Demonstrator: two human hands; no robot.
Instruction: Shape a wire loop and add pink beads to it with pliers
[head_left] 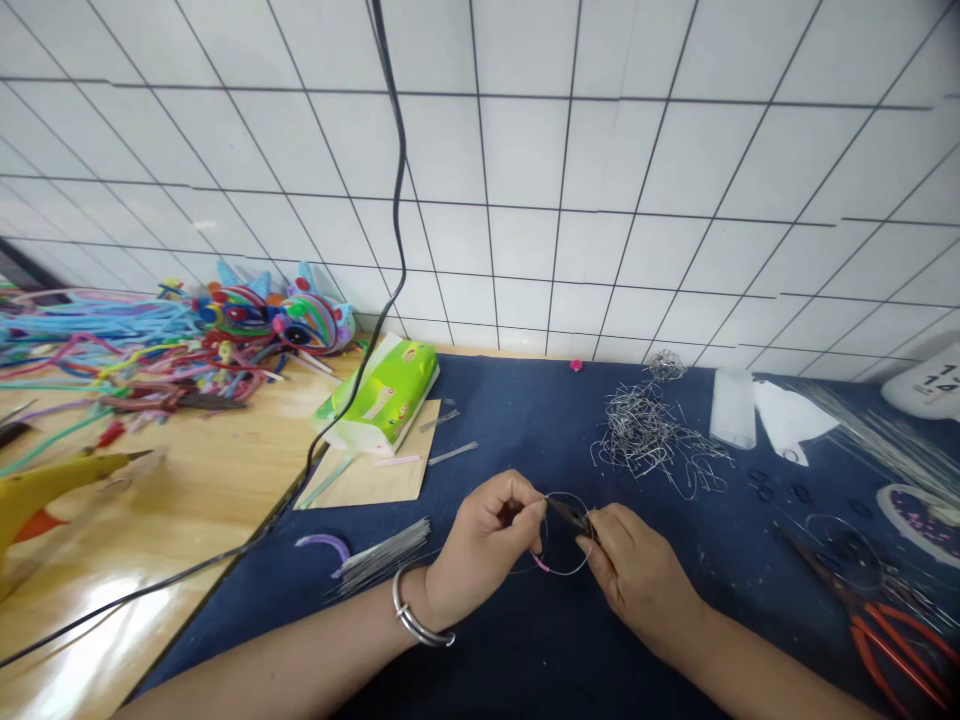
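While left hand (491,530) gripped it, right hand (634,555) dark metal pliers (568,514), silver wire loop (564,573) seemed light, springy, best pinched at rim.

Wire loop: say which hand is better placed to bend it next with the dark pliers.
The right hand, likely: it grips the dark pliers, tip pointing toward the left hand, which pinches the edge of the wire loop.
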